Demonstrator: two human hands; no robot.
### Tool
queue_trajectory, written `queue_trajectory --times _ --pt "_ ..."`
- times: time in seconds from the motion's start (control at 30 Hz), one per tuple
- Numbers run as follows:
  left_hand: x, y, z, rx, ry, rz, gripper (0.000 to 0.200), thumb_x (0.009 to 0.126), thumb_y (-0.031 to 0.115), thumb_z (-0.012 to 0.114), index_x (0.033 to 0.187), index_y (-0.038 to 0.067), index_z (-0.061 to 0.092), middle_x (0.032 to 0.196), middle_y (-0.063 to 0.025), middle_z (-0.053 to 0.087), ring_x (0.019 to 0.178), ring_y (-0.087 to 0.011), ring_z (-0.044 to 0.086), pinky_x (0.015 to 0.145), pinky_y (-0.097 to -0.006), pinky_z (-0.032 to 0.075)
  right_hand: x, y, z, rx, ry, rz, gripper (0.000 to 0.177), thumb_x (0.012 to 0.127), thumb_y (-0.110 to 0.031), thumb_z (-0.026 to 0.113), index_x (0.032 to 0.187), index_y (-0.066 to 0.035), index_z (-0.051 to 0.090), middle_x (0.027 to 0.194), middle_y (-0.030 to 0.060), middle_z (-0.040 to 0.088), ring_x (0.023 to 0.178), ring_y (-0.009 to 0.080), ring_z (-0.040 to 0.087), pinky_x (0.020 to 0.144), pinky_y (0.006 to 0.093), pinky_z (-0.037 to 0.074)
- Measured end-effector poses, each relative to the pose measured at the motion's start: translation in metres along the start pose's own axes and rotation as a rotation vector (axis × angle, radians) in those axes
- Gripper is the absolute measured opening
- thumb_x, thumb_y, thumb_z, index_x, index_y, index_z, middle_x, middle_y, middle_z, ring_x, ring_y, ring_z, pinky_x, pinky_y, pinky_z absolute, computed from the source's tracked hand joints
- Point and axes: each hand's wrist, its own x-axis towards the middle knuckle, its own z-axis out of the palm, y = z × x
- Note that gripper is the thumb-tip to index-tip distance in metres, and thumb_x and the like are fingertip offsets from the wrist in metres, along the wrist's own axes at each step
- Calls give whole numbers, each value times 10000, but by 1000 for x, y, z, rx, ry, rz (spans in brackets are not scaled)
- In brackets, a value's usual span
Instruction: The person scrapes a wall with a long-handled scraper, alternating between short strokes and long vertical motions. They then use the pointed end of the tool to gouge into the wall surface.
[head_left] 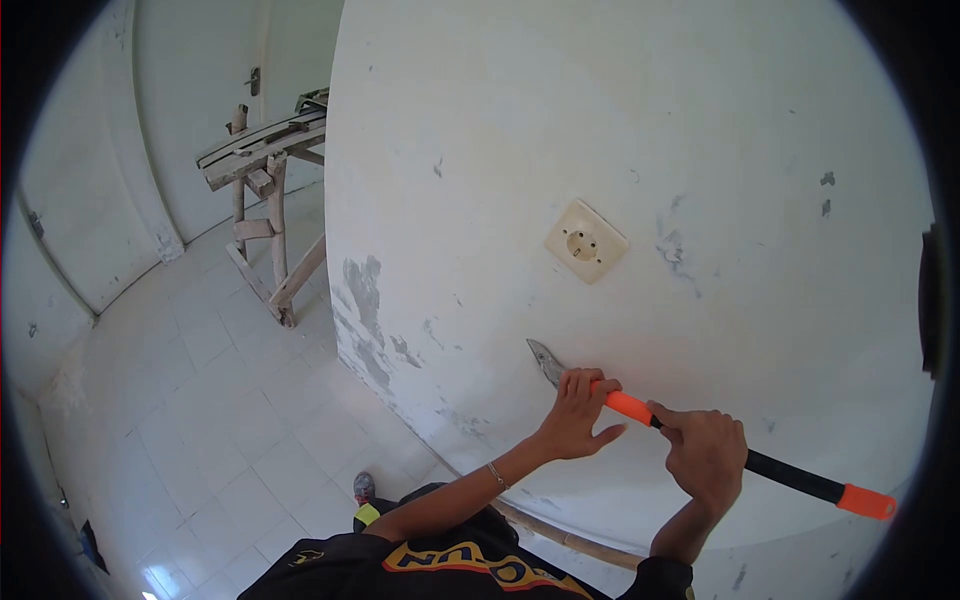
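Right hand (706, 455) clenched round the orange-and-black handle of the tool (795, 476). Left hand (575, 415) grasps it nearer the blade (545, 362), which projects just beyond the fingers. Blade close to wall (450, 250); contact hard to judge. Socket (587, 241) above.

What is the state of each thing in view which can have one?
Left hand, laid over the tool near its blade, thumb out
Right hand, closed around the tool
Tool, aslant; blade contact with the wall unclear
Socket, nothing plugged in
Wall, marked with grey patches
Wooden trestle, standing
Door, looks shut
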Motion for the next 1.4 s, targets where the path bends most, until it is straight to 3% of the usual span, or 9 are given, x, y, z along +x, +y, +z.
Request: queue_trajectory --times 0.13,0.27,0.47,0.67,0.77,1.0,1.13,1.2,1.4 --pt "-3 6 3 17 -6 -31 583 871 443 678 1243 59 445 1181 -174 370 1151 -370 342 1032 -514 268 -6 4 6 62 16 -125 362 845 -117 685 1153 -302 729 607 80 596 578 281 574 579 402 395" --pt "27 39 -8 -11 -2 54 576 878 465 661 1235 63 455 1167 -171 370 1145 -370 345 1031 -520 268 -20 18 -14 116 113 30 351 804 -99 711 1114 -259 755 550 88 546 522 280 541 535 398 373" --pt "-15 -12 5 45 26 -13 566 847 397 706 1229 66 454 1163 -175 373 1133 -374 358 1027 -524 278 -4 -4 20 67 13 -180 345 874 -134 695 1193 -266 710 576 90 563 531 279 550 552 403 392" --pt "17 29 -2 -39 18 25 588 853 423 698 1236 53 449 1182 -177 377 1147 -373 356 1032 -515 277 -11 8 -20 87 12 50 295 845 -137 700 1108 -259 751 660 99 643 578 268 585 571 401 405" --pt "-19 -17 10 -9 11 -59 613 848 433 704 1251 52 441 1203 -178 372 1168 -368 352 1035 -510 278 9 -8 26 62 48 -190 327 845 -128 698 1133 -278 737 676 89 652 625 272 599 592 403 401" --pt "2 16 2 -30 -17 -33 611 860 450 683 1256 53 441 1199 -179 374 1183 -369 347 1047 -504 277 -6 7 -2 84 60 -29 310 842 -103 693 1099 -268 750 615 79 621 572 285 572 571 408 385" --pt "-32 -29 12 9 -39 -98 610 849 429 703 1253 53 443 1198 -173 376 1179 -367 351 1041 -494 283 18 -10 61 76 193 -305 309 847 -118 686 1103 -279 748 605 78 615 573 281 585 546 405 378" --pt "-41 -36 11 30 -19 -191 617 847 428 705 1255 48 439 1201 -177 375 1180 -370 352 1041 -495 283 13 -11 61 118 115 -283 305 849 -120 683 1105 -273 749 606 81 617 568 280 586 545 405 383" --pt "-11 3 11 -31 -43 -39 625 852 438 697 1262 47 434 1209 -176 374 1186 -372 352 1041 -496 285 2 1 10 108 9 -56 288 853 -99 671 1099 -224 755 626 109 636 567 299 598 546 404 404"
